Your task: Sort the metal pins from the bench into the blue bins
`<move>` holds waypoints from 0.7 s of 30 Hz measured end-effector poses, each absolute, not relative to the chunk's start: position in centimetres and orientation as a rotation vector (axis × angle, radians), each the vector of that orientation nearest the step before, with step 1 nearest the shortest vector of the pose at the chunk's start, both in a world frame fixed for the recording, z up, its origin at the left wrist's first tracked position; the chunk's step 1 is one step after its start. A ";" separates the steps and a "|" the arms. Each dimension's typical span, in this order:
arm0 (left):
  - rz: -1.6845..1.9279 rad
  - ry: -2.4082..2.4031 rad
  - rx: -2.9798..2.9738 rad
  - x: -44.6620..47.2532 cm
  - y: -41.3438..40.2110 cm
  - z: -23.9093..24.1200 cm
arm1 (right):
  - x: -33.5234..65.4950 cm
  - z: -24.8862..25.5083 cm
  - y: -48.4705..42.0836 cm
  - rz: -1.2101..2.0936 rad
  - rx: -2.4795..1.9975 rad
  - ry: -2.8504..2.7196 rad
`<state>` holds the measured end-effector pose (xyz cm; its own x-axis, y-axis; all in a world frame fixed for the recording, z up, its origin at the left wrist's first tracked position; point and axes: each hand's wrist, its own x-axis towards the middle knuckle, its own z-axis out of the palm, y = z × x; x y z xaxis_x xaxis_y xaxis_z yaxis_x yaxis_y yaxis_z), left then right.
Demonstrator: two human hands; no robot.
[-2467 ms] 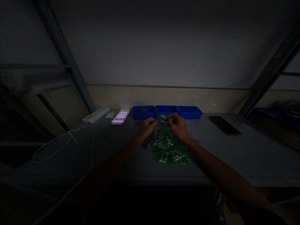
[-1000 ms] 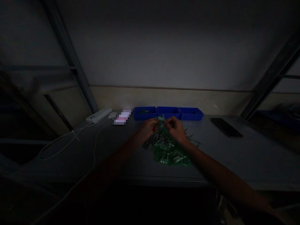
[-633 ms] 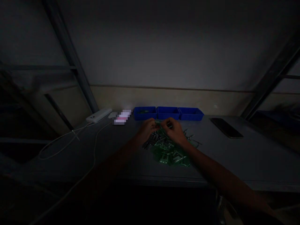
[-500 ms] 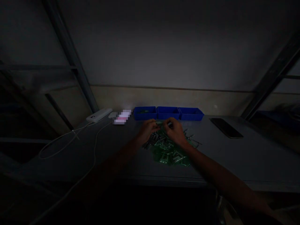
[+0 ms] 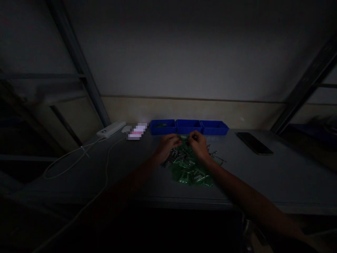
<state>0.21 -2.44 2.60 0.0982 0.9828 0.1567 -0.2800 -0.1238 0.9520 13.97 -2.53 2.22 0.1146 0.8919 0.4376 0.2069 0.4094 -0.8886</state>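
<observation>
The fingers of my left hand are closed on a small green plastic bag, held up over the far side of a pile. At the bag's right edge, my right hand is pinched, with something small and dark at its fingertips that I cannot make out. Beneath both hands lies the pile of green plastic bags, some with shiny metal-looking pieces inside. Loose thin metal pieces stick out on the pile's right. The dim light hides finer detail.
Behind the hands stand a left blue bin with some green bags in it, a middle blue bin and a right blue bin. A dark phone lies right; a white device with a cable lies left.
My right hand has shifted slightly right and up, and a little more of the gap between the hands shows. My left hand stays nearly where it was.
</observation>
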 end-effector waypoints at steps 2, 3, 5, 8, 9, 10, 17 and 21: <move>1.350 0.861 1.160 0.3 -2.5 2.7 | 13.9 2.2 -2.5 0.719 -1.049 -1.358; 1.357 0.871 1.151 0.3 -2.6 2.7 | 13.9 2.2 -2.6 0.740 -1.037 -1.348; 1.372 0.893 1.123 0.4 -2.6 2.8 | 13.7 2.3 -2.8 0.771 -1.016 -1.343; 1.384 0.895 1.098 0.3 -2.7 3.0 | 13.5 2.3 -3.0 0.780 -1.005 -1.348; 1.386 0.883 1.100 0.3 -2.6 3.0 | 13.5 2.3 -3.0 0.773 -1.007 -1.352; 1.389 0.871 1.104 0.3 -2.6 3.0 | 13.5 2.2 -2.9 0.766 -1.011 -1.355; 1.377 0.909 1.200 0.4 -2.7 2.8 | 13.7 1.8 -2.4 0.765 -1.001 -1.355; 1.387 0.943 1.198 0.4 -2.5 2.6 | 13.7 1.8 -2.4 0.748 -0.974 -1.371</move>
<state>0.37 -2.48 2.56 0.0261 0.9848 0.1717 -0.2031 -0.1629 0.9655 13.74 -2.40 1.80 0.0879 0.8911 0.4453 0.1075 0.4359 -0.8935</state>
